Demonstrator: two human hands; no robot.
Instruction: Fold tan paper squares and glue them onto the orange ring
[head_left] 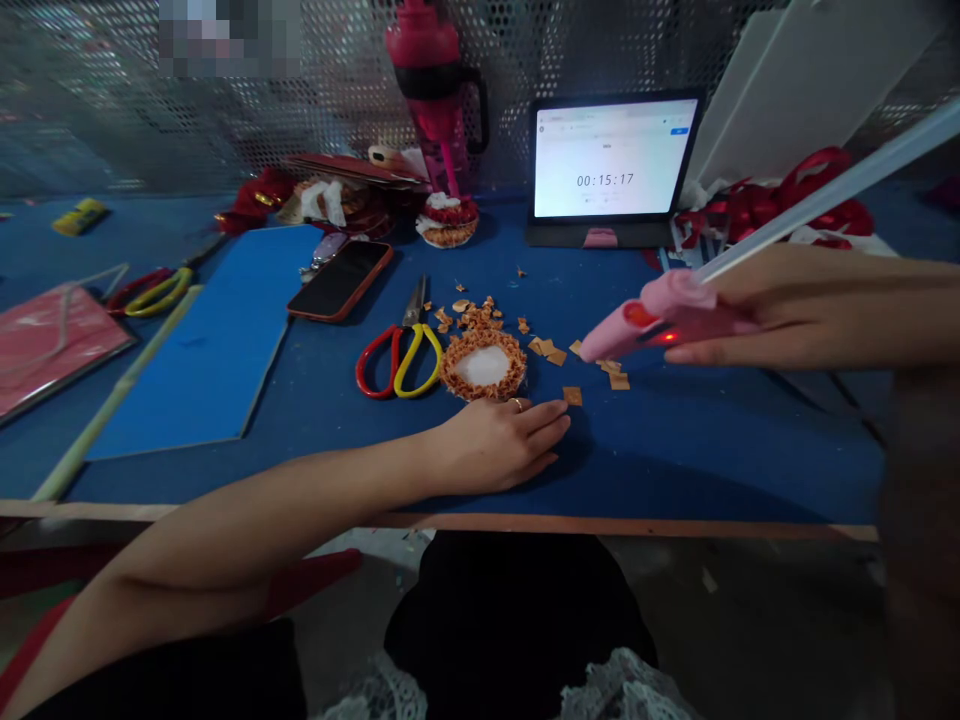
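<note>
My right hand [780, 310] is wrapped round a pink glue gun [660, 315] with a long clear glue stick [840, 190] and a red light lit; its nozzle points left, above several small orange paper squares [555, 352]. My left hand [502, 440] lies on the blue table with fingers stretched out, its fingertips by one orange square [572, 396]. Just beyond this hand sits a round white piece ringed with orange bits [482, 364]. Red and yellow scissors [397, 355] lie to its left.
A phone [341, 280] and a blue sheet [217, 350] lie at left. A tablet showing 00:15:17 [611, 160], a pink bottle [435, 90], a finished round piece [448, 220] and red ribbon [780, 205] stand along the back. The table's wooden front edge [637, 525] is near me.
</note>
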